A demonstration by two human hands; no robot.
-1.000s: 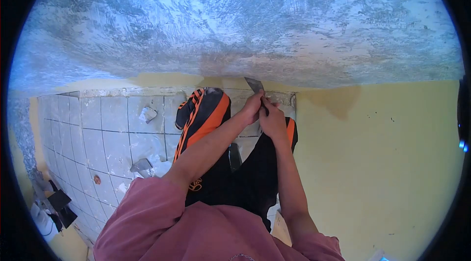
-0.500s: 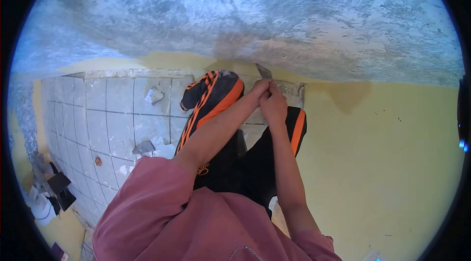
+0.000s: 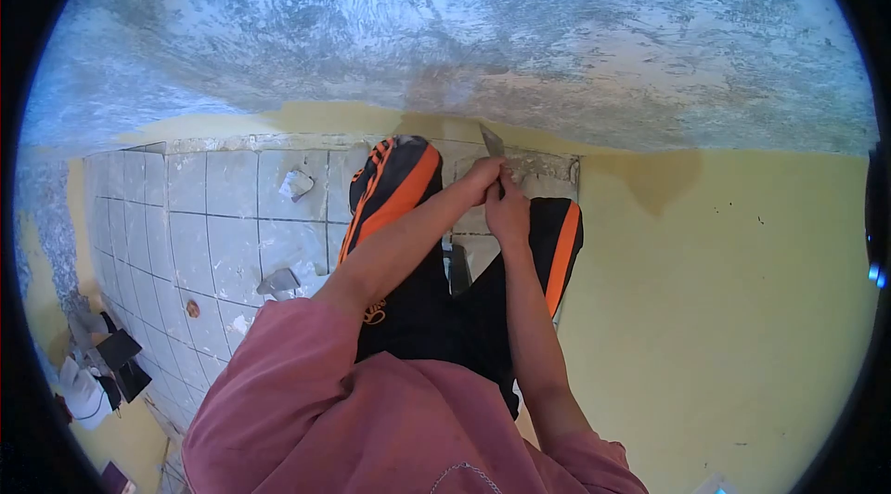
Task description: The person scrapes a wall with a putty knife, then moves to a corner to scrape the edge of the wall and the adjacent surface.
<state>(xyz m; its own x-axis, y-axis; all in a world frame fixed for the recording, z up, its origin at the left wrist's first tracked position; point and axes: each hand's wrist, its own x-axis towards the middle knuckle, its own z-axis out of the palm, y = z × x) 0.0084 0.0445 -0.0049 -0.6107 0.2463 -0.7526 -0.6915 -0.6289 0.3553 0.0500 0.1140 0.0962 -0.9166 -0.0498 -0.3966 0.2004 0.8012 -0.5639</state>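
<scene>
A scraper with a flat metal blade (image 3: 492,139) points away from me, its tip at the yellow strip low on the wall (image 3: 334,115). My left hand (image 3: 481,179) is closed around the scraper near the blade. Just behind it, my right hand (image 3: 508,208) is closed on the handle, the two hands touching. Most of the handle is hidden by my fingers. Both hands are between my knees, in front of the skirting at the wall's foot.
Grey-white plaster (image 3: 445,12) covers the wall above; a yellow wall (image 3: 705,308) stands to the right. On the dusty tiled floor (image 3: 223,243) lie a pale broken chunk (image 3: 297,184) and a grey piece (image 3: 278,282). Dark boxes (image 3: 119,348) and papers are at far left.
Both hands and the scraper have shifted slightly left and back towards me. The blade stays close to the yellow strip, and my left knee has moved a little left.
</scene>
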